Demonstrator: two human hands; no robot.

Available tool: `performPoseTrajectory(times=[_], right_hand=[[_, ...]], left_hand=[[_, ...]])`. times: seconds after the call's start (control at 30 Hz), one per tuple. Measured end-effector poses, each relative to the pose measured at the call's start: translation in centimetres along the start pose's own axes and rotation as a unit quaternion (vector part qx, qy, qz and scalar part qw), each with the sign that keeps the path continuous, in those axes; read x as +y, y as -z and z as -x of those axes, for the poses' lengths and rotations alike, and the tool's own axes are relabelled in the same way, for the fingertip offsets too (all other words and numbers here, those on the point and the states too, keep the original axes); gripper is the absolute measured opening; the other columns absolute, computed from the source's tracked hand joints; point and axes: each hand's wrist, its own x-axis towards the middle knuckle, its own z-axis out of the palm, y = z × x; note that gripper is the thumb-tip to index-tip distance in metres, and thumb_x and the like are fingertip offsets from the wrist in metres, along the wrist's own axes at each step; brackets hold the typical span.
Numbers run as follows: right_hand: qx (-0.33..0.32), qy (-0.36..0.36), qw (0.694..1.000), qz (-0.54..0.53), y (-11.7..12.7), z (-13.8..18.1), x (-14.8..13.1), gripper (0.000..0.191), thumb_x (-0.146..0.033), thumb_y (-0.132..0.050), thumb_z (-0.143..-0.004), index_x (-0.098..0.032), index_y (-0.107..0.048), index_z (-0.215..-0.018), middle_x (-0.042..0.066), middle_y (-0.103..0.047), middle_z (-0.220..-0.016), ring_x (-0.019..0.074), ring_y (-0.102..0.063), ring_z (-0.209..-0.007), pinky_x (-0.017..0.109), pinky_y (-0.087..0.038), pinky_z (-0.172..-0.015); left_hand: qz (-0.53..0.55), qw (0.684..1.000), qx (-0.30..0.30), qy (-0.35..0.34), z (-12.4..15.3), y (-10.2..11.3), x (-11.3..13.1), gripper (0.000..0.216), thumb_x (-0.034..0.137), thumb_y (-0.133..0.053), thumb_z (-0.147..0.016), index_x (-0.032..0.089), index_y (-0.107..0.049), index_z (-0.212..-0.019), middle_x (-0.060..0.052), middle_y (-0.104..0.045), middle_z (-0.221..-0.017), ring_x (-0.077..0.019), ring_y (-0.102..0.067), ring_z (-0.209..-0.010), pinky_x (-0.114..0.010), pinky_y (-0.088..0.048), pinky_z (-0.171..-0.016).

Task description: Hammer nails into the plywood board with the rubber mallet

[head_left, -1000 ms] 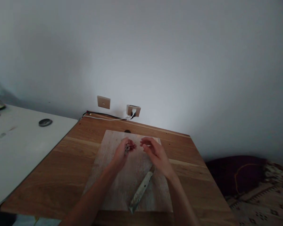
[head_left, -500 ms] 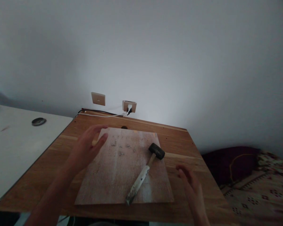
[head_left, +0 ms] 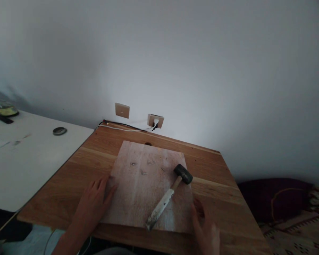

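A pale wooden board (head_left: pixel 138 194) lies on a brown wooden table (head_left: pixel 218 191). Several small nails (head_left: pixel 143 167) are scattered on its far half. A hammer (head_left: pixel 168 196) with a black head and a worn pale handle lies diagonally on the board's right side. My left hand (head_left: pixel 94 200) rests flat on the table at the board's left edge, fingers spread, thumb touching the edge. My right hand (head_left: pixel 204 225) lies at the board's near right corner, fingers stretched out over the edge. Neither hand holds anything.
A white table (head_left: pixel 21 159) adjoins on the left, with a small round lid (head_left: pixel 60 131) and clutter at its far end. Wall sockets (head_left: pixel 155 121) with plugged cables sit behind the table. A dark cushion and patterned fabric (head_left: pixel 295 212) lie to the right.
A second ago both hands were together over the far part of the board, the left holding nails. The nails now lie loose, and both hands have dropped to the board's side edges.
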Motion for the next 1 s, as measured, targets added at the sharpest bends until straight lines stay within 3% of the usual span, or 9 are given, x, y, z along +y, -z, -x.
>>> performPoseTrajectory(times=[0.13, 0.23, 0.4, 0.5, 0.6, 0.73, 0.87, 1.0], right_hand=[[-0.068, -0.013, 0.995, -0.074, -0.9, 0.8, -1.3, 0.058, -0.066, -0.057, -0.092, -0.02, -0.072, -0.125, 0.013, -0.079, -0.121, 0.0325, -0.076, -0.111, 0.043, -0.061, -0.097], [-0.075, -0.003, 0.989, -0.13, -2.6, 1.7, -2.7, 0.057, -0.064, -0.06, -0.092, -0.019, -0.072, -0.124, 0.013, -0.08, -0.119, 0.0322, -0.077, -0.109, 0.041, -0.063, -0.094], [-0.106, 0.008, 0.975, -0.196, -6.4, 3.8, -5.8, 0.055, -0.065, -0.064, -0.092, -0.019, -0.075, -0.121, 0.014, -0.08, -0.12, 0.0314, -0.076, -0.111, 0.037, -0.063, -0.093], [-0.114, 0.013, 0.967, -0.228, -8.4, 4.6, -7.8, 0.052, -0.065, -0.062, -0.094, -0.021, -0.076, -0.119, 0.013, -0.08, -0.12, 0.0302, -0.076, -0.111, 0.036, -0.062, -0.095], [-0.165, 0.045, 0.95, -0.26, -10.0, 4.7, -9.2, 0.046, -0.059, -0.065, -0.094, -0.022, -0.076, -0.12, 0.013, -0.08, -0.12, 0.0295, -0.076, -0.112, 0.036, -0.062, -0.095], [-0.221, 0.074, 0.939, -0.254, -11.5, 4.4, -10.2, 0.041, -0.051, -0.067, -0.095, -0.023, -0.074, -0.124, 0.013, -0.079, -0.122, 0.0285, -0.077, -0.11, 0.037, -0.063, -0.095], [-0.172, 0.093, 0.963, -0.187, -12.5, 4.5, -11.1, 0.044, -0.048, -0.061, -0.098, -0.022, -0.07, -0.133, 0.013, -0.074, -0.133, 0.03, -0.071, -0.122, 0.044, -0.057, -0.106], [-0.146, 0.159, 0.968, -0.129, -12.5, 4.6, -12.3, 0.044, -0.044, -0.056, -0.1, -0.023, -0.066, -0.138, 0.012, -0.069, -0.141, 0.03, -0.063, -0.133, 0.048, -0.049, -0.115]], left_hand=[[0.118, 0.989, 0.013, 0.085, -0.6, 0.7, -1.9, 0.052, 0.058, -0.048, -0.093, 0.019, -0.068, -0.122, -0.012, -0.075, -0.124, -0.0346, -0.067, -0.117, -0.052, -0.052, -0.105], [0.153, 0.974, 0.018, 0.164, -1.5, 2.2, -4.1, 0.055, 0.061, -0.048, -0.089, 0.019, -0.07, -0.117, -0.013, -0.077, -0.118, -0.0345, -0.07, -0.112, -0.051, -0.055, -0.102], [0.1, 0.971, 0.023, 0.218, -2.7, 6.3, -7.2, 0.059, 0.058, -0.045, -0.091, 0.014, -0.067, -0.122, -0.017, -0.075, -0.122, -0.0369, -0.068, -0.117, -0.052, -0.051, -0.107], [0.044, 0.964, -0.001, 0.263, -3.8, 8.9, -8.6, 0.057, 0.054, -0.04, -0.096, 0.013, -0.064, -0.128, -0.016, -0.075, -0.119, -0.0369, -0.068, -0.115, -0.051, -0.053, -0.102], [0.026, 0.957, -0.027, 0.289, -4.8, 10.5, -10.0, 0.056, 0.051, -0.035, -0.1, 0.013, -0.064, -0.128, -0.015, -0.076, -0.115, -0.0344, -0.07, -0.109, -0.047, -0.054, -0.098], [-0.057, 0.96, -0.041, 0.27, -5.0, 10.0, -11.7, 0.058, 0.048, -0.035, -0.101, 0.009, -0.062, -0.134, -0.02, -0.074, -0.11, -0.0418, -0.065, -0.115, -0.052, -0.054, -0.095], [-0.152, 0.967, -0.005, 0.202, -4.2, 8.5, -12.4, 0.053, 0.042, -0.037, -0.101, 0.008, -0.061, -0.134, -0.025, -0.067, -0.13, -0.0475, -0.058, -0.122, -0.063, -0.051, -0.095], [-0.124, 0.971, 0.009, 0.202, -4.0, 8.2, -11.9, 0.053, 0.043, -0.036, -0.102, 0.008, -0.062, -0.133, -0.027, -0.069, -0.122, -0.0498, -0.056, -0.123, -0.067, -0.05, -0.095]])
